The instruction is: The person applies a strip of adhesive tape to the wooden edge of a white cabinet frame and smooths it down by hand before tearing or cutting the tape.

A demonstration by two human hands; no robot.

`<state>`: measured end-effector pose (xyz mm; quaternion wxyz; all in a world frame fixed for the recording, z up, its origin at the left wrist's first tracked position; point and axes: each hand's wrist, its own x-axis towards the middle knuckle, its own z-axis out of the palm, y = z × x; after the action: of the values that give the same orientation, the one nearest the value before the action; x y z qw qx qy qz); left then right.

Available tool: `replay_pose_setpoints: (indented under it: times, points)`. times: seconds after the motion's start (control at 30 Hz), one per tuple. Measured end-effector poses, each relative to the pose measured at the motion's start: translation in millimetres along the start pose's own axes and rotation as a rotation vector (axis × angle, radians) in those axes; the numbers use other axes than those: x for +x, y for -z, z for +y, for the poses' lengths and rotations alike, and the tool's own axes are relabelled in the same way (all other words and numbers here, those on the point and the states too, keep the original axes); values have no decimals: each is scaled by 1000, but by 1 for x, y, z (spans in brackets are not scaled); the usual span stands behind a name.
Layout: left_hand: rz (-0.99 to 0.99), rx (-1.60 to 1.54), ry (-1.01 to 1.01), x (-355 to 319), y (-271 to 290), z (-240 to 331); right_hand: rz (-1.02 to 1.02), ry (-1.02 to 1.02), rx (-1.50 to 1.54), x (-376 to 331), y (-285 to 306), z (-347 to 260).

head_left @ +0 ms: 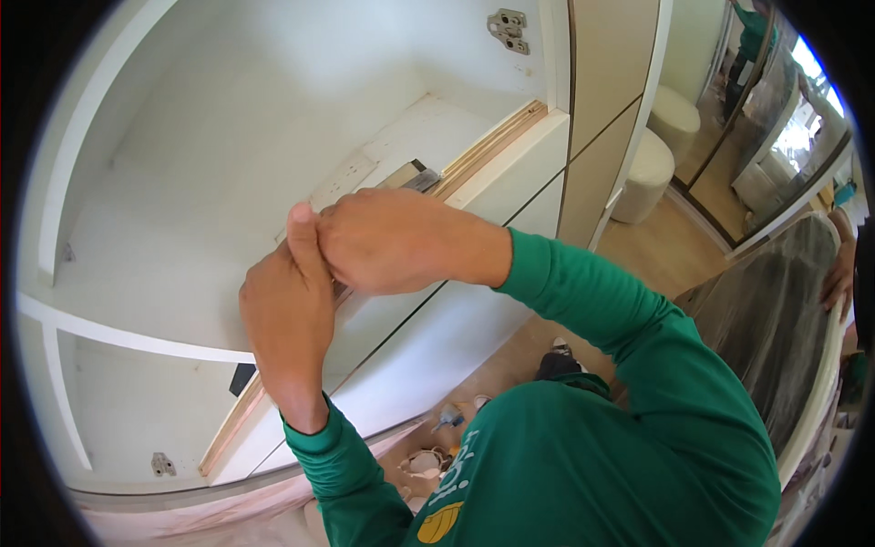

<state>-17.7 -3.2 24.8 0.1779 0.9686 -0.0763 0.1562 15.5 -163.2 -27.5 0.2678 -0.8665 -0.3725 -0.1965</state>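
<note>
Both my hands meet over the front edge of a white cabinet [510, 150]. My right hand [392, 239] is closed, knuckles up, and lies against the thumb side of my left hand [290, 314]. The left fingers curl down out of sight, with the thumb pointing up beside the right fist. Just beyond the right hand, a flat grey and wood-coloured piece with a black end [412, 175] sticks out along the edge. A brownish bit shows below the hands too. What the fingers grip is mostly hidden, and I cannot make out its kind.
Metal hinges [509, 32] are fixed inside the cabinet, beside bare wood strips [492, 150] along its front edge. Tools and other items [428, 462] lie on the floor near my feet. At right stands a plastic-wrapped panel [775, 319] with another person's hand [840, 264] on it; round stools [643, 173] stand behind.
</note>
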Motion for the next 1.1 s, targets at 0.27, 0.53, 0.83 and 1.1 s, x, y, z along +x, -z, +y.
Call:
replay_pose_setpoints:
  times: [0.27, 0.53, 0.83, 1.1]
  points:
    - [-39, -35, 4, 1, 1, -9, 96, 25, -86, 1, -18, -6]
    - [-60, -5, 32, 6, -2, -6, 148, 46, -71, -2, -18, 0]
    - [-86, -49, 19, 10, -9, -5, 123, 35, -121, -7, -16, 6]
    - [-71, -137, -11, 23, -22, -10, 202, -69, -198, -9, -23, 4]
